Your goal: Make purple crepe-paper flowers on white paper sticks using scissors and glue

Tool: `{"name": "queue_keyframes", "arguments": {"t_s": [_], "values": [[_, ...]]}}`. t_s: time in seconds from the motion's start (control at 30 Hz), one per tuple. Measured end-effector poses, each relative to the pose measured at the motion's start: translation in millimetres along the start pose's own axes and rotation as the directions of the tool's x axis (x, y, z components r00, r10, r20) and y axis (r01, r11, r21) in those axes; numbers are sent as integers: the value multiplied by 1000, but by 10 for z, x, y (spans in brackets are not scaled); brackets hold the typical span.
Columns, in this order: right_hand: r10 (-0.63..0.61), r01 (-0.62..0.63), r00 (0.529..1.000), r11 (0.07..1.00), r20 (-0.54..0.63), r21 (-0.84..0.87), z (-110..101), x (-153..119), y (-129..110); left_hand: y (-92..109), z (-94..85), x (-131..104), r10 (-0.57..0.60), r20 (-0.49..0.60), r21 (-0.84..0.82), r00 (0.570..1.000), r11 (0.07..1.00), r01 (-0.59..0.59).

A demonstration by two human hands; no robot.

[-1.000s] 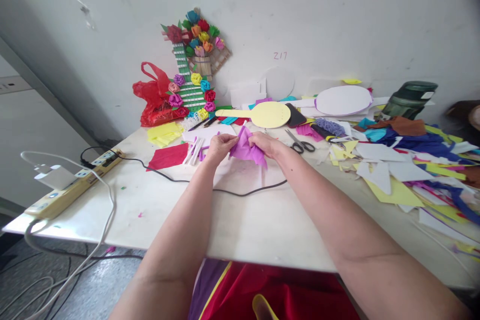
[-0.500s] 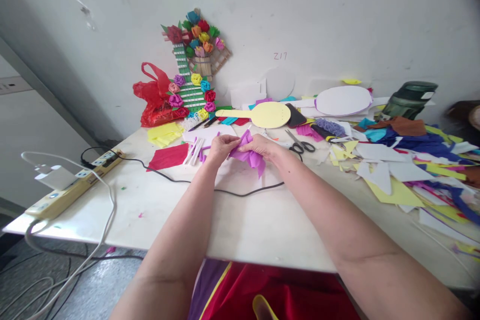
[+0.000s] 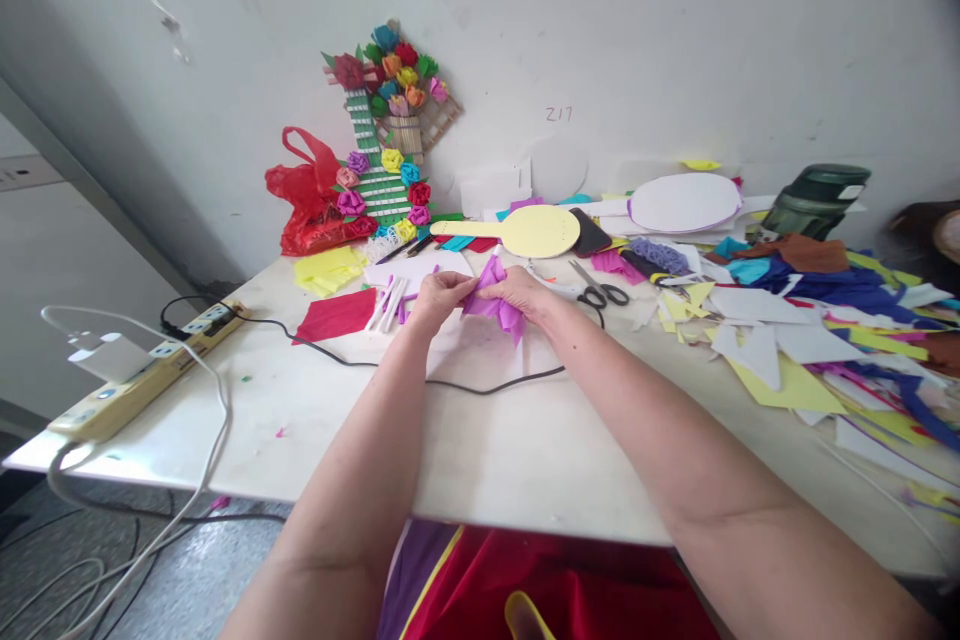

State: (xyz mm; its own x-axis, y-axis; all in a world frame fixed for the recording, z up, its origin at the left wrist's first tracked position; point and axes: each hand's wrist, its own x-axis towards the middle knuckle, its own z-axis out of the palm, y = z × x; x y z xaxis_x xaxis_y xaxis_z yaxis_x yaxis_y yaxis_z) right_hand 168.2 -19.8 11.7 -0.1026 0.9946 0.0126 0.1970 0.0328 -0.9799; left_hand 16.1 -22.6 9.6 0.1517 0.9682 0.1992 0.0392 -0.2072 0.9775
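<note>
Between my hands is a crumpled piece of purple crepe paper (image 3: 495, 305), held a little above the white table (image 3: 525, 460). My left hand (image 3: 444, 298) pinches its left edge with thumb and fingertips. On the other side my right hand (image 3: 523, 292) grips it, the thumb lying across the paper. To the left of my left hand lie several white rolled sticks (image 3: 388, 304), some with purple ends, and a red paper sheet (image 3: 336, 314). Black-handled scissors (image 3: 604, 293) rest open to the right of my right hand.
A black cable (image 3: 480, 390) crosses the table in front of my hands. A yellow paddle-shaped cutout (image 3: 540, 231) lies behind them. Paper scraps (image 3: 780, 320) and a dark green bottle (image 3: 816, 202) are at right. A power strip (image 3: 150, 370) lies along the left edge; a paper-flower guitar (image 3: 382, 190) leans on the wall.
Both hands keep their hold on the purple crepe paper. Its hanging lower corner has shifted slightly up and left. Nothing else on the table has visibly moved.
</note>
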Motion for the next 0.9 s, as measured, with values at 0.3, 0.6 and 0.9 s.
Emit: {"name": "queue_keyframes", "arguments": {"t_s": [0.3,0.6,0.9], "values": [[-7,7,1000,1000,-3,-16,-12,-13,-8,105,-84,-82,-47,91,-83,995,995,55],[28,-29,999,999,-34,-27,-1,-78,-93,98,-126,-72,-81,86,-134,993,987,92],[23,-24,999,999,-22,-26,-10,-51,-49,95,-113,-72,-93,87,-110,992,989,103]]}}
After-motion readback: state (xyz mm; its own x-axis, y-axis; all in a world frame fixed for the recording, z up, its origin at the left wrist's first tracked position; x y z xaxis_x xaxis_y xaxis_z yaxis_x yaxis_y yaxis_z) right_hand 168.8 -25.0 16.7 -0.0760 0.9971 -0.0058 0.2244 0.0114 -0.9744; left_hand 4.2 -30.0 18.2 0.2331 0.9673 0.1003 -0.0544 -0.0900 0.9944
